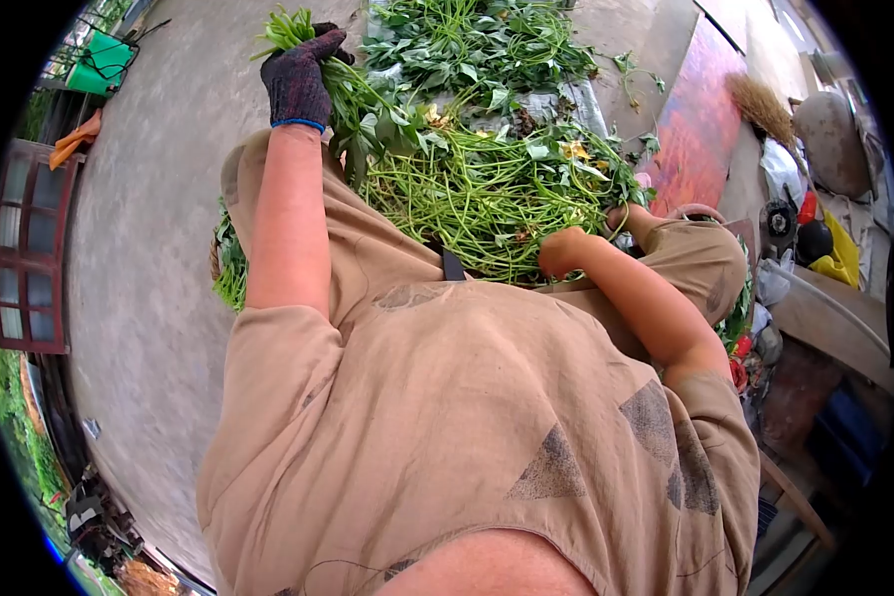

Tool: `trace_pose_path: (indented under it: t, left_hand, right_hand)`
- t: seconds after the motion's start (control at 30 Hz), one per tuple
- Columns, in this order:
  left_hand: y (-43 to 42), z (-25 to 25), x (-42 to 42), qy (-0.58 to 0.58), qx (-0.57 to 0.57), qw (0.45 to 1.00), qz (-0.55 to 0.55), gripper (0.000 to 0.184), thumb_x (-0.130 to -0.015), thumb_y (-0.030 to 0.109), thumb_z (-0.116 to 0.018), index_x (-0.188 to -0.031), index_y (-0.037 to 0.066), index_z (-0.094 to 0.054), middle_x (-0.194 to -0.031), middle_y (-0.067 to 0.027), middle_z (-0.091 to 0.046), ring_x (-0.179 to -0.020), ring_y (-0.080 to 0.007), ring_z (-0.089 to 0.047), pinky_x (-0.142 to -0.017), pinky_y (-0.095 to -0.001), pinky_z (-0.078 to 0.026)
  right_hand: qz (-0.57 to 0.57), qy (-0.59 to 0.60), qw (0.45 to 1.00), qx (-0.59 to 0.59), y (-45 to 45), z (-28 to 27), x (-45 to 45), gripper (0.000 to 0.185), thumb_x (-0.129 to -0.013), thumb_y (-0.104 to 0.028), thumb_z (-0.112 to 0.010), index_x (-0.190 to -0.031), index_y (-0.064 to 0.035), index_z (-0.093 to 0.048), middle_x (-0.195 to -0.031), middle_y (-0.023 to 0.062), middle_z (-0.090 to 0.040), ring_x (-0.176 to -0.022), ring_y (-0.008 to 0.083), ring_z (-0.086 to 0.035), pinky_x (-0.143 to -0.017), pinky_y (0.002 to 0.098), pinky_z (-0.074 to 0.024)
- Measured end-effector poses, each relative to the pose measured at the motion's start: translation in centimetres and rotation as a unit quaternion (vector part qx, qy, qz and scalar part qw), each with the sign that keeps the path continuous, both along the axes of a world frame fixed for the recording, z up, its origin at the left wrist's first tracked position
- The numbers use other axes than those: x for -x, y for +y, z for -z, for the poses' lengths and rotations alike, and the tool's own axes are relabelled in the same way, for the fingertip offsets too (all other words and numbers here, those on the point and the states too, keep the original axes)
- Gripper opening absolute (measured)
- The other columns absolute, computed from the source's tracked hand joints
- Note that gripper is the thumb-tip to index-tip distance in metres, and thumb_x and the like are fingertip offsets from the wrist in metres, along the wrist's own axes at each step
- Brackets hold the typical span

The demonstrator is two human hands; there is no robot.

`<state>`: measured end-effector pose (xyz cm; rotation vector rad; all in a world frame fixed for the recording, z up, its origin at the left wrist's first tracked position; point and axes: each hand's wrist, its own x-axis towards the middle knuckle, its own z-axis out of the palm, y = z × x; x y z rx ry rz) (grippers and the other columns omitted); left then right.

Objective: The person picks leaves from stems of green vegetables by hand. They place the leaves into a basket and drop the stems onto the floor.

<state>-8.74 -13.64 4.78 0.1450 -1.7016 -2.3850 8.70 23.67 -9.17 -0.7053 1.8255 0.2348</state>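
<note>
My left hand [301, 81], in a dark knitted glove with a blue cuff, is closed round a bunch of leafy green stems [353, 99]. The cut ends stick up above the fist and the leaves hang down to the right. My bare right hand [564, 252] is low at the near right side of a heap of long green vines [447, 194]; its fingers are curled in, and what they hold, if anything, is hidden. Behind this heap lies a second pile of leafy greens [477, 45].
Grey concrete floor [139, 228] stretches to the left, with a red-framed window panel [32, 248] and a green container [101, 64] at its edge. At right are a painted board [695, 119], a straw broom [760, 104] and a yellow cloth [842, 248].
</note>
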Motion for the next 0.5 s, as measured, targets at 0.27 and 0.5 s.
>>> trace_pose_path:
  t: [0.27,0.5]
  left_hand:
    - [-0.5,2.2,1.4,0.079,0.088,0.993,0.012,0.015,-0.075,-0.002,-0.068,-0.090,-0.006,-0.066,-0.082,-0.0149,-0.068,-0.070,-0.0259,-0.068,-0.069,-0.0349,-0.058]
    - [1.7,0.8,-1.1,0.045,0.144,0.988,0.020,0.019,-0.085,0.004,-0.056,-0.090,-0.001,-0.073,-0.087,-0.0104,-0.071,-0.078,-0.0194,-0.068,-0.076,-0.0306,-0.054]
  right_hand:
    - [0.181,0.241,0.950,0.084,-5.1,-6.5,3.0,0.030,-0.077,-0.040,-0.065,-0.087,-0.0123,-0.072,-0.084,0.0104,-0.069,-0.078,0.0281,-0.067,-0.069,0.0412,-0.0524]
    - [0.372,0.083,0.889,0.255,-10.8,-1.4,1.3,0.027,-0.082,-0.031,-0.065,-0.081,-0.0043,-0.067,-0.064,0.0095,-0.064,-0.058,0.0230,-0.061,-0.062,0.0372,-0.0493]
